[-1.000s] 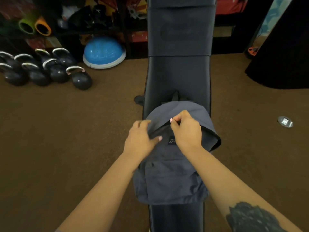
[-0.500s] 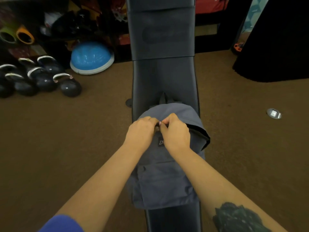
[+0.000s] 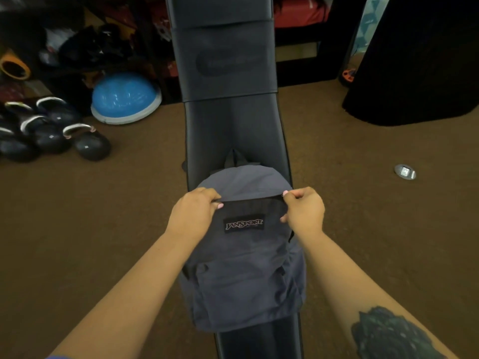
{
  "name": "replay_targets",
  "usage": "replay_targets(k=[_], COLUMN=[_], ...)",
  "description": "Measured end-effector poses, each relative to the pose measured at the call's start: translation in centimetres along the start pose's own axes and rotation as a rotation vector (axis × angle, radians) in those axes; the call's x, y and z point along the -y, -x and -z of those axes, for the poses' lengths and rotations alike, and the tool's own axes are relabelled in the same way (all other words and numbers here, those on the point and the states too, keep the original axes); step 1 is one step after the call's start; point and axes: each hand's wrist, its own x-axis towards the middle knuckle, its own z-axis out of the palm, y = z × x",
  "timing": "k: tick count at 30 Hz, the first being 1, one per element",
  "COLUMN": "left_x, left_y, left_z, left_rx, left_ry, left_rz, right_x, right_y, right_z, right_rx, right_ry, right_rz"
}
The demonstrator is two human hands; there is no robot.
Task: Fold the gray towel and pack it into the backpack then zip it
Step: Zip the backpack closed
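Observation:
A gray backpack with a black logo patch lies flat on a dark padded bench, its top pointing away from me. My left hand grips the fabric at the left end of the top zipper line. My right hand pinches the backpack's zipper at the right end of that line. Between the hands a dark zipper band runs straight across. The gray towel is not visible.
The narrow bench runs down the middle over a brown carpet. Several black kettlebells and a blue half-dome balance trainer sit at the left. A black bulky object stands at the right, and a small silver disc lies on the carpet.
My hands were together at the middle of the backpack's top; now they are apart. The right hand has moved to the right along the zipper line, and the gaping flap at the right is flattened.

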Motion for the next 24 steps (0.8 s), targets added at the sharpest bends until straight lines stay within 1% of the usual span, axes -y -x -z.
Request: replay_targets(k=[2,4,7,9,11,13,16,19,24], left_x=[-0.6,-1.8,-5.0,-7.5,-9.4,-10.5,-10.7,-10.7,-10.4], left_y=[-0.1,-0.4,-1.4,-2.3,-3.2,-3.9,-4.6,-4.7,-5.0], left_z=[0.0,0.0,-0.5,-1.3,-2.0,-2.5,-2.7,-2.8,-2.5], left_rx=[0.029,0.047,0.021,0.05,0.086,0.115,0.173,0.191,0.191], left_ry=[-0.058,-0.12,-0.154,-0.226,-0.325,-0.39,-0.413,-0.429,-0.404], left_rz=[-0.002,-0.042,-0.196,-0.285,-0.333,-0.353,-0.358,-0.374,-0.335], right_x=[-0.3,-0.4,-0.3,-0.4,-0.5,-0.7,-1.0,-1.3,-2.1], right_y=[-0.2,-0.1,0.0,0.0,-0.1,-0.3,-0.9,-1.4,-2.2], right_z=[0.4,0.5,0.4,0.3,0.4,0.7,1.3,1.6,1.9], right_rx=[0.003,-0.003,-0.002,0.006,0.027,0.053,0.109,0.154,0.142], right_ry=[-0.021,-0.044,-0.082,-0.107,-0.115,-0.137,-0.177,-0.165,-0.25], right_rz=[-0.008,-0.003,-0.002,0.002,0.0,-0.018,-0.063,-0.093,-0.221])
